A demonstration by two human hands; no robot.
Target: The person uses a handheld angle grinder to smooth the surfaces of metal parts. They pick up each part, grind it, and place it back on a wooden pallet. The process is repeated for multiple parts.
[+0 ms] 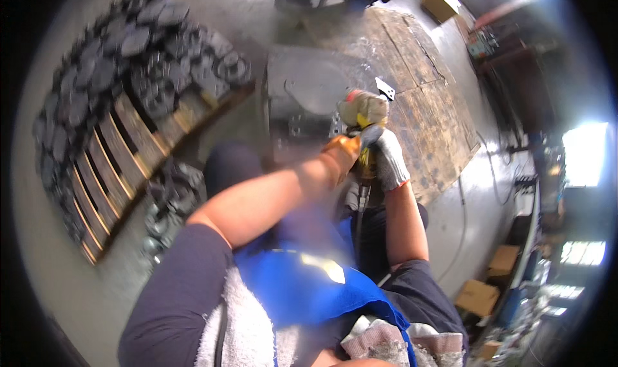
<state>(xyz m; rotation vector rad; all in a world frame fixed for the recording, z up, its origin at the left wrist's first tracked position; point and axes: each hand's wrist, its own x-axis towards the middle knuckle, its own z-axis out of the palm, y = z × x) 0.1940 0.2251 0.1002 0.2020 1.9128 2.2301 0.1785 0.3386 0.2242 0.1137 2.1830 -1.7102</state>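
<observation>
Reaching left hand: angled inward, grasping yellow tool
Right hand: stretched forward, clasping it too, I see

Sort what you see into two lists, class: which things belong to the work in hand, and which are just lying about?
In use:
- tool, gripped by the left hand and right hand
- hose at its end

Apparently lying about:
- metal pieces
- pallet
- boxes
</observation>
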